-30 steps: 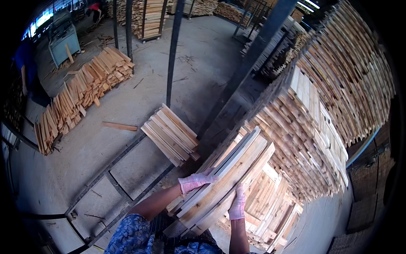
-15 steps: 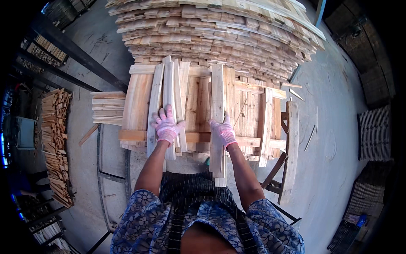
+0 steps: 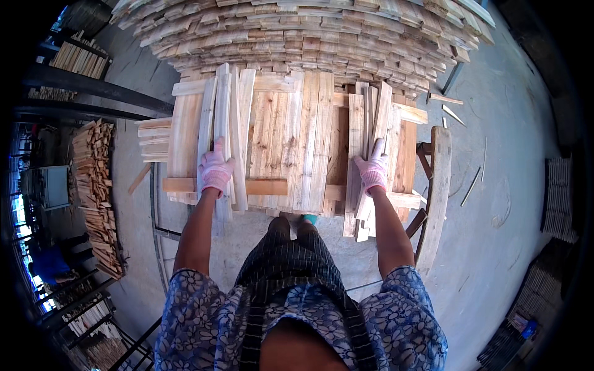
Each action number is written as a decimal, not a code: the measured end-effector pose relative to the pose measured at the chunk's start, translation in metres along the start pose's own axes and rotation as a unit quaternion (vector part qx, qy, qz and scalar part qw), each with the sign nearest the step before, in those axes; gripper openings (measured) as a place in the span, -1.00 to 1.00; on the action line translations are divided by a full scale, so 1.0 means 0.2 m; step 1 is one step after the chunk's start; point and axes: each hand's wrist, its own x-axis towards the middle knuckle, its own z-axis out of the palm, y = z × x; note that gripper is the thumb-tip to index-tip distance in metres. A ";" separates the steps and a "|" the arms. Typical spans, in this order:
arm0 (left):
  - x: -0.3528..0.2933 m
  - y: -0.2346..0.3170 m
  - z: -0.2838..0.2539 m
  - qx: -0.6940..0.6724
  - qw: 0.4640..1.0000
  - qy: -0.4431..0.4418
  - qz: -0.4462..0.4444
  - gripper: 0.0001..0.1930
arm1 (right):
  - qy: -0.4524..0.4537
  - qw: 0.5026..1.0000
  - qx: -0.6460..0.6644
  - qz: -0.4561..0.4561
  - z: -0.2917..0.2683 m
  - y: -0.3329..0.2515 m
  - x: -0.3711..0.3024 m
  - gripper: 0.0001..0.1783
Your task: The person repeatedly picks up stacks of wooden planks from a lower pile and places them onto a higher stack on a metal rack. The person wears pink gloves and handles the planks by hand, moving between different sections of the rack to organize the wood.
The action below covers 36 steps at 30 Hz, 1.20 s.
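Note:
My left hand (image 3: 216, 168), in a pink and white knit glove, is closed over several narrow wooden slats (image 3: 221, 111) on the left part of a layer of boards (image 3: 272, 130). Its thumb lies along their right side. On the right part, my right hand (image 3: 373, 166), gloved alike, grips a second bunch of slats (image 3: 356, 133), some tilted and overlapping, their near ends jutting past the layer's edge. Between the two bunches, flat boards lie side by side over crosspieces (image 3: 266, 187). The undersides of both hands are hidden.
A tall stack of boards (image 3: 297, 40) rises just beyond. At right stands a wooden trestle (image 3: 436, 191); loose sticks (image 3: 473, 185) lie on the concrete floor. A pile of short wood pieces (image 3: 99, 198) and dark metal posts (image 3: 93, 85) are at left.
My right hand has moved right with slats, bringing them against others there. My left hand has shifted slightly left with its slats. The gap between the hands is wider, showing more flat boards.

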 end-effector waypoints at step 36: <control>-0.66 1.80 0.76 -0.188 0.967 -0.083 0.148 -0.11 | -0.037 0.989 -0.145 -0.014 -0.41 0.78 0.18 -0.09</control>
